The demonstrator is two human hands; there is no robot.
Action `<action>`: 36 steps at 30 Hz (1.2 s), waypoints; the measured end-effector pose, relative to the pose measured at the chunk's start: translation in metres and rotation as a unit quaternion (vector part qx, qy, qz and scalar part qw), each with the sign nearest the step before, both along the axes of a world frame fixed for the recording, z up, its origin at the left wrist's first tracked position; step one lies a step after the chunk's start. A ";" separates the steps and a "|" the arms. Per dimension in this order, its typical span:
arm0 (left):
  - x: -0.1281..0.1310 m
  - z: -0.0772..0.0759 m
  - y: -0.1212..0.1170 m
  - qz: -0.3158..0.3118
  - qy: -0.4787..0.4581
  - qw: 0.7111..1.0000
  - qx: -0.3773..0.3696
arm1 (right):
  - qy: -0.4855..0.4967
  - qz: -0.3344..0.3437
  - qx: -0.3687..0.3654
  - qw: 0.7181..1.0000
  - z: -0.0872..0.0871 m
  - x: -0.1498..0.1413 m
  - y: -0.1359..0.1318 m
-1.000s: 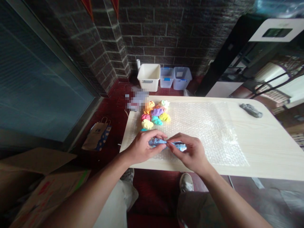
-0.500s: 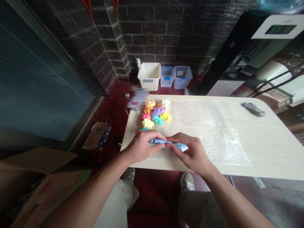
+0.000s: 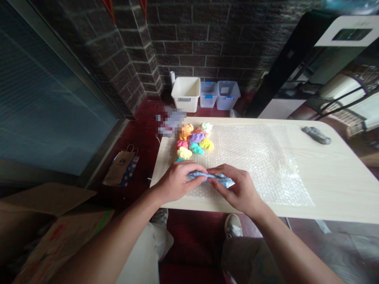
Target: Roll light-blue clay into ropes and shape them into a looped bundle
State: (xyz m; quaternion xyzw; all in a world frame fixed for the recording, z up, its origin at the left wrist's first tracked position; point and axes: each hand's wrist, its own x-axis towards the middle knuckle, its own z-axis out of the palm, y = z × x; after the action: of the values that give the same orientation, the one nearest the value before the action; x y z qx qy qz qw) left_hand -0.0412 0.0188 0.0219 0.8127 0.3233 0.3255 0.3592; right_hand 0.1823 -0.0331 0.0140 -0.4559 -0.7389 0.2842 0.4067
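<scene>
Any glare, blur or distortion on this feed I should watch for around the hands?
Head view, throughout: scattered glints on the bubble wrap; brick wall dim; a pixelated patch masks the area around the far left corner of the table; outer frame stretched and soft; the blue piece between left hand and right hand shows little fine detail.
</scene>
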 end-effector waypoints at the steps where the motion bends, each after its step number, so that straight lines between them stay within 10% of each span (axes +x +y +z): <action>1: 0.000 0.001 0.000 0.001 -0.001 1.000 -0.002 | -0.003 -0.002 -0.003 1.000 0.000 0.000 0.000; 36: 0.000 0.001 -0.001 -0.008 0.000 1.000 0.020 | 0.015 -0.022 -0.056 0.998 -0.001 -0.001 -0.001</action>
State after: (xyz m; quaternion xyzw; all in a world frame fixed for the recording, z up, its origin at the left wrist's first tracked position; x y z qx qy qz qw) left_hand -0.0415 0.0181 0.0227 0.8224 0.3105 0.3290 0.3451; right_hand 0.1810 -0.0340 0.0132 -0.4901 -0.7051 0.3228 0.3980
